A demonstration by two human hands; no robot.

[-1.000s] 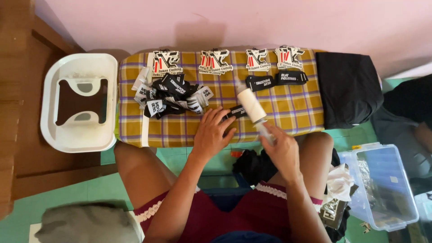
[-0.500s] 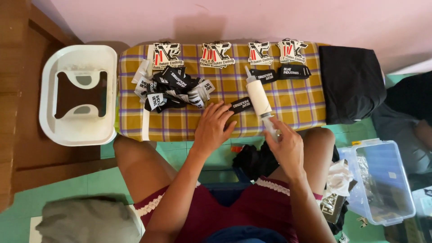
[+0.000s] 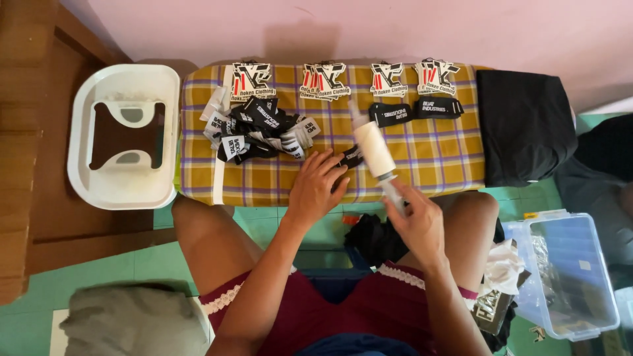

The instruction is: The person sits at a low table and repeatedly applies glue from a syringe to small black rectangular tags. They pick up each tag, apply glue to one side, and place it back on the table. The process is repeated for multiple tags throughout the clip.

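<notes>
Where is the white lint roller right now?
In the head view, the lint roller sits centre-right over the checked cloth, its handle in the right hand, beside the left hand.

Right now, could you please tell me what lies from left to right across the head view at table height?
White plastic basin → heap of black and white woven labels → left hand → white lint roller → folded black cloth.
</notes>
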